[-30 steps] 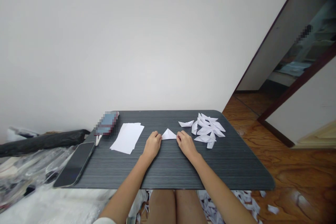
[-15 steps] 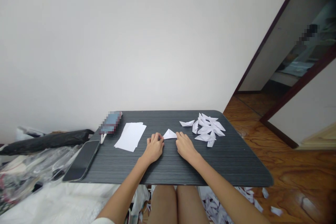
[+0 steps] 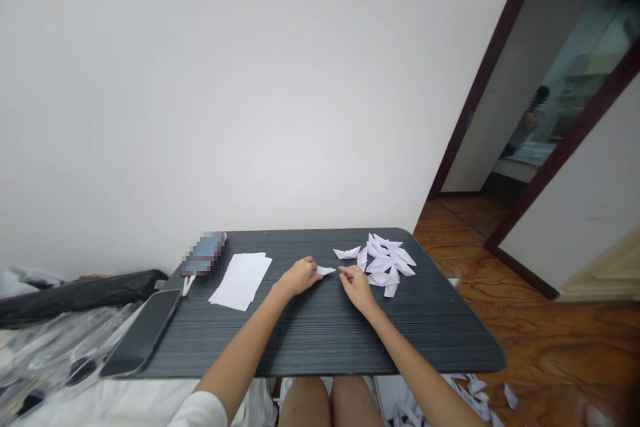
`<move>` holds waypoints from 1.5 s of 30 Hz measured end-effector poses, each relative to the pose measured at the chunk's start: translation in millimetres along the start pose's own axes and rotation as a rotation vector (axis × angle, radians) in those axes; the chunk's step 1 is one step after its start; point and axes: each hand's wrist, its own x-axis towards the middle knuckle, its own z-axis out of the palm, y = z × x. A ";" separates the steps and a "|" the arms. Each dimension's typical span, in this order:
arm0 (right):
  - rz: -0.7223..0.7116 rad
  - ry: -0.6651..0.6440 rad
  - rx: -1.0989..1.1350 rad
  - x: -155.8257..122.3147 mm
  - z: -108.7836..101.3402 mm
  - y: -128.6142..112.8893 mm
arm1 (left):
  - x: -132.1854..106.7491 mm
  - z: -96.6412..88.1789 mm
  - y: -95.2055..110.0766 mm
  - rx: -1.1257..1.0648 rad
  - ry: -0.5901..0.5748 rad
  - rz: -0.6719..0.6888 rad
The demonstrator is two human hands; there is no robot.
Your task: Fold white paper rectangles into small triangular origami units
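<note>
In the head view my left hand (image 3: 300, 275) is closed around a small folded white paper (image 3: 326, 271), whose pointed end sticks out to the right. Just past that tip is my right hand (image 3: 355, 280), its fingers curled with thumb and forefinger close together; whether anything is between them I cannot make out. Folded paper boats (image 3: 387, 259) lie in a loose pile to the right of my right hand, and one single paper boat (image 3: 347, 253) sits behind it. A stack of flat white sheets (image 3: 241, 281) rests left of my left hand.
All of this is on a dark table (image 3: 300, 347) against a white wall. A phone (image 3: 143, 333) lies at its left front edge, and a blurred-out item (image 3: 204, 253) stands behind. Folded papers (image 3: 473, 390) lie below on the right. A person (image 3: 530, 121) is beyond the doorway.
The folded paper has gone from a wide triangle held between both hands to a narrow point in my left hand. My right hand has come off it. The camera view has tilted and shifted.
</note>
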 end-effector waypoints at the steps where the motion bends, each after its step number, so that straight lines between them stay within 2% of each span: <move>1: 0.041 0.018 0.040 2.9 4.5 -0.1 | 1.2 -0.6 -2.3 -0.030 0.009 -0.003; 7: 0.162 -0.200 0.328 27.2 30.9 -14.7 | 3.7 4.4 -5.2 -0.239 0.184 -0.097; 10: 0.135 -0.230 0.396 38.2 36.7 -16.3 | 3.5 5.5 -8.8 -0.368 0.233 -0.162; 14: 0.031 -0.279 0.492 44.7 35.6 -13.3 | 5.5 6.0 -15.3 -0.541 0.237 -0.227; 21: -0.062 -0.219 0.290 46.3 34.6 -17.0 | 12.5 15.6 -15.3 -0.684 0.253 -0.181; 28: -0.086 -0.166 0.091 46.7 35.0 -23.7 | 14.2 10.6 -14.8 -0.507 0.281 -0.099; 33: -0.105 -0.174 -0.017 48.8 33.6 -25.0 | 16.9 10.0 -12.7 -0.454 0.272 -0.065; 36: -0.025 -0.170 -0.016 48.7 32.0 -27.2 | 18.9 13.7 -10.6 -0.458 0.279 -0.054; 39: 0.063 -0.167 0.084 48.8 30.6 -28.8 | 20.5 17.2 -9.2 -0.474 0.294 -0.073; 45: 0.163 -0.097 0.126 48.9 31.1 -25.8 | 21.6 19.3 -6.8 -0.478 0.315 -0.109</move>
